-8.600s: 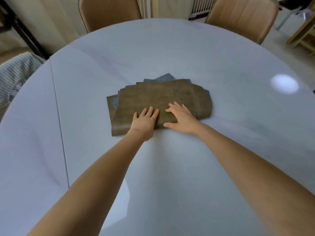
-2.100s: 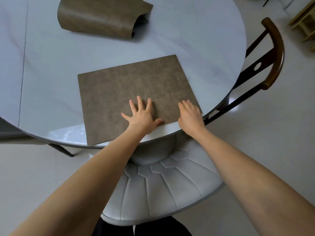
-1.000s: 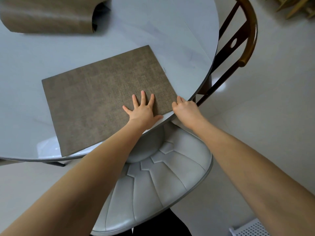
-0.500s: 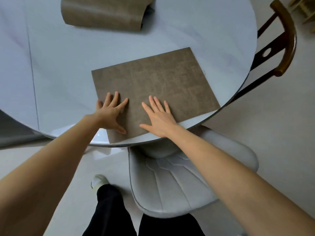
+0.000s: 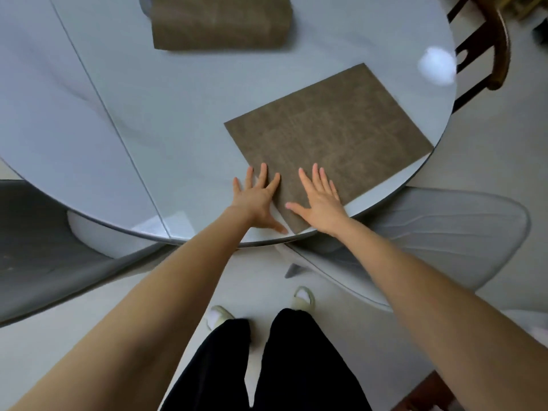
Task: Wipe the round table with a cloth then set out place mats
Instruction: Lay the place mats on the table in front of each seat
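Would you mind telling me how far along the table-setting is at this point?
Done, by the look of it: no cloth in view, and one place mat lies flat at the round table's near edge. In hand: the left hand and right hand press flat on its near corner, likely squaring it up. Left: the curled stack of remaining mats farther back awaits laying out.

Open tabletop lies between the flat place mat at the near right rim and the curled stack of mats at the far side, giving clear passage leftward and toward the centre. Both hands, left hand and right hand, occupy the mat's near corner at the table edge. Below the rim, a pale chair seat on the right, a grey chair on the left and a wooden chair back at the far right restrict approach from those sides.
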